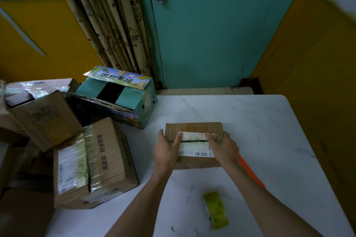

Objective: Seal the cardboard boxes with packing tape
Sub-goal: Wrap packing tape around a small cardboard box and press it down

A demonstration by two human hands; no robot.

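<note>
Pressing on the top flaps of the small cardboard box (194,127) at the centre of the frame, the left hand (166,151) and the right hand (225,149) lay one at each end, fingers mostly straight, gripping nothing. A dark gap showed along the seam (192,141) between the flaps, splitting a white shipping label (194,149), and no fresh tape crossed it, so I judged this box closed but not yet sealed. The roll of packing tape (215,209) lay on the white table (269,121) at lower centre-right, well apart from both hands; fetching it would free a flap, which might spring up. At the left, a brown printed box (107,159) looked already taped, while a teal box (123,100) and another brown box (42,117) at upper left stood open. An orange object (250,171) lay just right of the small box.
</note>
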